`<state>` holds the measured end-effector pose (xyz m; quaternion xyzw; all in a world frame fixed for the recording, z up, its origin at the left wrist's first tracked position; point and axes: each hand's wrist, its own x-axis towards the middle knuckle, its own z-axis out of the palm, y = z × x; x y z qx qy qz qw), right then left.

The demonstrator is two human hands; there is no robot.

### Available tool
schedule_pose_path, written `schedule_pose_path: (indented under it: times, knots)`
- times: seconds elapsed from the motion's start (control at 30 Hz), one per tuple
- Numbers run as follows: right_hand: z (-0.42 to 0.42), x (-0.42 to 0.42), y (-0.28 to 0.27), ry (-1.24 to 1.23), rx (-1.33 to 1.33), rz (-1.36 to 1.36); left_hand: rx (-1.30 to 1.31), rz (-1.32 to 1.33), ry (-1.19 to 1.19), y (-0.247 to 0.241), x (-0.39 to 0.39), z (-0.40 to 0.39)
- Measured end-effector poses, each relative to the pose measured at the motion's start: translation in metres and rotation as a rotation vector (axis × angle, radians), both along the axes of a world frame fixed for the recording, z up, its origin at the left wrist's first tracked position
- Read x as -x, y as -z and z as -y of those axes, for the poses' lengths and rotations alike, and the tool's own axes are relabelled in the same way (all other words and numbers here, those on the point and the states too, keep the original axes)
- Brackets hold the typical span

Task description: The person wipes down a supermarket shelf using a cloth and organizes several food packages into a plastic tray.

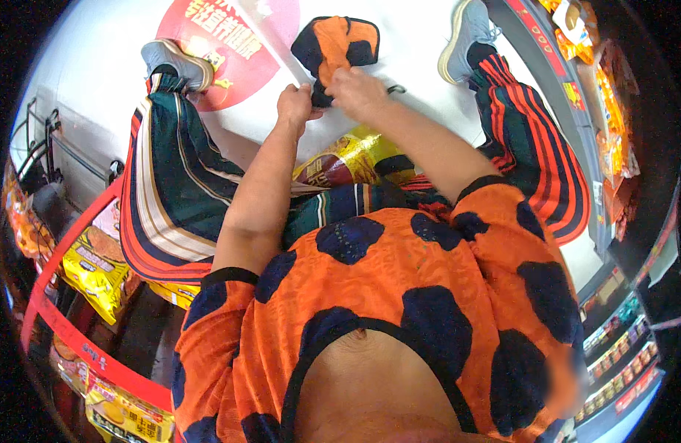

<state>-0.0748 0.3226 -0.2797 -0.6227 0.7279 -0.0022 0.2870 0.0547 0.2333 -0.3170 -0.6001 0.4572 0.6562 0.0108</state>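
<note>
An orange cloth with dark patches and dark trim (336, 41) lies partly spread on the white floor between my feet. Its lower part narrows into a bunched dark piece (321, 95) between my hands. My left hand (296, 105) grips the edge of that dark piece with thumb and fingers. My right hand (358, 93) is closed on the orange part just beside it, slightly blurred. The two hands are close together. Below them, a yellow printed package (348, 158) lies in front of my lap, partly covered by my right forearm.
A red-framed rack (99, 357) with yellow noodle packets (99, 271) stands at the left. A black metal frame (52, 138) is behind it. Shelves with orange snack bags (611, 122) run along the right. A small dark hook-shaped thing (396, 88) lies near my right wrist.
</note>
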Motion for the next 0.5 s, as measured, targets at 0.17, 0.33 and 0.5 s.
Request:
schedule_pose_path:
  times: [0.17,0.33,0.5]
  knots:
    - [-0.022,0.082,-0.002,-0.002,0.03,-0.103,-0.056,-0.014,-0.015,0.0,0.0,0.001]
    - [-0.024,0.078,0.005,0.047,0.072,-0.187,-0.046,-0.07,-0.133,0.001,0.011,-0.004]
    - [-0.006,-0.009,0.038,-0.016,0.388,0.013,-0.042,-0.046,-0.057,0.017,0.01,0.001]
